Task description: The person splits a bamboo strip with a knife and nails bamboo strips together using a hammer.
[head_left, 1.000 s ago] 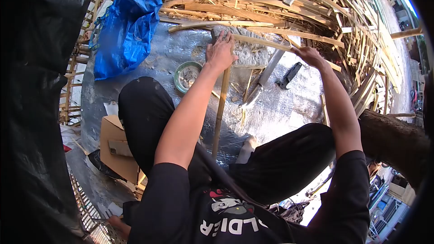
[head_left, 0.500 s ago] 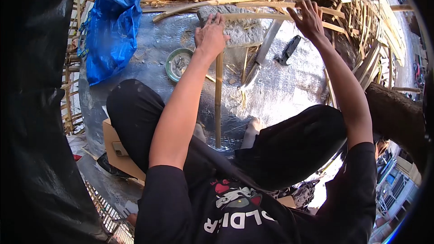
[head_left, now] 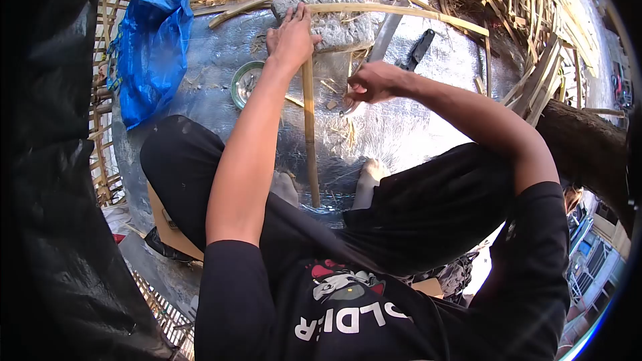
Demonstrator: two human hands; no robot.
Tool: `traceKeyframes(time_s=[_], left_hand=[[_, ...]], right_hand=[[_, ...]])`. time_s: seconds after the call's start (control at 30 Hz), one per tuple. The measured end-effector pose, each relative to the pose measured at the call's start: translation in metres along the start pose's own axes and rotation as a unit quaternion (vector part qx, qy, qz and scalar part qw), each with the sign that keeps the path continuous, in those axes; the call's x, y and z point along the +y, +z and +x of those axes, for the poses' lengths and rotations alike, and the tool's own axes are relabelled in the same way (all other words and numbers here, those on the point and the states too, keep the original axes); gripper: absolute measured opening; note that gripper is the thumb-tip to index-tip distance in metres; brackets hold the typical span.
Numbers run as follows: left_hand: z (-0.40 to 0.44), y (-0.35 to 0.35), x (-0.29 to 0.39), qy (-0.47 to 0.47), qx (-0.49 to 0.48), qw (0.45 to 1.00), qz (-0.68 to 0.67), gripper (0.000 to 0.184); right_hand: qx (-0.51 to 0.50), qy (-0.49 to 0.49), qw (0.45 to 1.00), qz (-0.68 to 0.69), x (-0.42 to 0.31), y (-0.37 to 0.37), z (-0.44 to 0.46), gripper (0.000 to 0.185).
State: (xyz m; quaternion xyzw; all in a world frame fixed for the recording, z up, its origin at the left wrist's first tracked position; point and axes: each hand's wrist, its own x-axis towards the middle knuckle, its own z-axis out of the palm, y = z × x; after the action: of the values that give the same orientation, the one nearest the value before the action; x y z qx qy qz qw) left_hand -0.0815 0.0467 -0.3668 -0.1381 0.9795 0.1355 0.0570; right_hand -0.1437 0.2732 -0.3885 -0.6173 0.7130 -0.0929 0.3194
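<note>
My left hand point(head_left: 292, 39) lies over the left end of a grey stone block point(head_left: 341, 25), holding bamboo at its edge. One bamboo strip point(head_left: 401, 11) runs right from its fingertips, and another length point(head_left: 309, 134) extends down from under the palm towards my feet. Whether the two join beneath the hand is hidden. My right hand point(head_left: 374, 83) is closed around the handle of a large knife, right of the hanging length. The knife's blade point(head_left: 386, 39) lies on the silvery sheet and points up beside the block. My fingers cover most of the handle.
A green-rimmed bowl point(head_left: 238, 87) sits left of the bamboo. Further left is a blue bag point(head_left: 157, 53). A black object point(head_left: 419, 49) lies right of the blade. Bamboo strips point(head_left: 528, 20) are piled behind and to the right, near a thick log point(head_left: 588, 137).
My right hand has let go of the bamboo strip's right part and come down and left onto the knife handle. My left hand stays at the block. The view has shifted slightly.
</note>
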Motion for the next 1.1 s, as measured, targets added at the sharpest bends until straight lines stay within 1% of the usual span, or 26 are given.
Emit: traceKeyframes(time_s=[0.03,0.07,0.1,0.13,0.17,0.2,0.23,0.27,0.3,0.33,0.37,0.4,0.43,0.5,0.53,0.6,0.7,0.73,0.77,0.83,0.87,0.9,0.97,1.0,1.03,1.1], left_hand=[[-0.001,-0.002,0.003,-0.012,-0.011,1.0,0.009,0.072],[0.001,-0.003,0.005,-0.017,-0.028,0.999,0.01,0.074],[0.004,0.0,0.008,-0.026,-0.031,0.999,0.013,0.074],[0.006,0.002,0.012,-0.024,-0.039,0.999,0.019,0.075],[0.003,0.001,0.008,-0.032,-0.045,0.998,0.03,0.077],[-0.001,0.0,0.008,-0.04,-0.049,0.998,0.029,0.075],[-0.001,-0.002,0.011,-0.043,-0.052,0.997,0.027,0.073],[0.0,-0.003,0.01,-0.042,-0.048,0.997,0.035,0.073],[0.0,-0.001,0.011,-0.038,-0.046,0.997,0.04,0.073],[0.0,-0.001,0.01,-0.051,-0.04,0.997,0.046,0.073],[-0.001,0.0,0.01,-0.041,-0.036,0.997,0.05,0.074],[-0.002,0.001,0.01,-0.032,-0.032,0.998,0.052,0.074],[-0.003,0.0,0.01,-0.043,-0.029,0.997,0.051,0.074],[-0.002,0.004,0.011,-0.048,-0.038,0.998,0.016,0.076],[0.0,0.011,0.01,-0.054,-0.031,0.998,0.005,0.075],[0.001,0.021,0.014,-0.063,-0.026,0.998,0.003,0.075],[0.001,0.025,0.015,-0.073,-0.03,0.996,-0.027,0.073],[0.003,0.027,0.016,-0.08,-0.033,0.996,-0.004,0.074],[0.004,0.03,0.016,-0.085,-0.036,0.996,0.018,0.074],[-0.002,0.022,0.015,-0.087,-0.032,0.996,-0.001,0.072],[-0.006,0.019,0.014,-0.074,-0.028,0.996,-0.031,0.071],[-0.01,0.018,0.012,-0.059,-0.024,0.996,-0.06,0.07],[-0.011,0.023,0.01,-0.056,-0.004,0.996,-0.07,0.068],[-0.011,0.024,0.01,-0.048,0.015,0.996,-0.074,0.067],[-0.014,0.021,0.011,-0.046,0.017,0.996,-0.079,0.067],[-0.014,0.013,0.01,-0.057,-0.045,0.993,-0.098,0.064]], right_hand=[[-0.011,0.061,0.998,-0.006,0.002,-0.014,-0.002,0.039],[-0.095,0.198,0.976,-0.004,0.003,-0.039,0.0,0.038],[-0.096,0.293,0.951,-0.011,0.004,-0.06,-0.008,0.032],[-0.055,0.285,0.951,-0.102,0.045,-0.058,-0.02,0.025],[-0.087,0.319,0.93,-0.163,0.057,-0.072,-0.03,0.027],[0.023,0.319,0.927,-0.198,0.08,-0.065,-0.046,0.05],[0.101,0.286,0.9,-0.313,0.103,-0.049,-0.063,0.07],[-0.009,0.335,0.891,-0.308,0.085,-0.06,-0.068,0.073],[-0.019,0.294,0.896,-0.332,0.091,-0.048,-0.08,0.071],[0.02,0.273,0.919,-0.285,0.108,-0.033,-0.085,0.066],[-0.001,0.247,0.93,-0.271,0.092,-0.04,-0.086,0.055],[0.04,0.212,0.93,-0.299,0.112,-0.029,-0.085,0.045],[0.033,0.19,0.935,-0.297,0.103,-0.037,-0.082,0.041],[0.036,0.158,0.947,-0.277,0.08,-0.045,-0.078,0.043],[-0.016,0.18,0.954,-0.239,0.07,-0.05,-0.071,0.044],[-0.112,0.217,0.962,-0.121,0.051,-0.058,-0.061,0.037],[-0.208,0.277,0.938,0.028,0.003,-0.071,-0.048,0.034],[-0.229,0.224,0.944,0.072,0.006,-0.07,-0.05,0.043],[-0.249,0.219,0.934,0.135,-0.001,-0.077,-0.049,0.054],[-0.245,0.211,0.91,0.26,-0.025,-0.1,-0.046,0.061],[-0.202,0.271,0.892,0.301,-0.047,-0.117,-0.044,0.063],[-0.162,0.281,0.886,0.332,-0.035,-0.119,-0.048,0.056],[-0.128,0.195,0.892,0.388,-0.063,-0.149,-0.028,0.049],[-0.071,0.134,0.923,0.353,-0.041,-0.143,-0.023,0.046],[-0.046,0.103,0.908,0.403,-0.066,-0.154,-0.007,0.045],[-0.01,0.063,0.883,0.465,-0.095,-0.171,0.021,0.044]])
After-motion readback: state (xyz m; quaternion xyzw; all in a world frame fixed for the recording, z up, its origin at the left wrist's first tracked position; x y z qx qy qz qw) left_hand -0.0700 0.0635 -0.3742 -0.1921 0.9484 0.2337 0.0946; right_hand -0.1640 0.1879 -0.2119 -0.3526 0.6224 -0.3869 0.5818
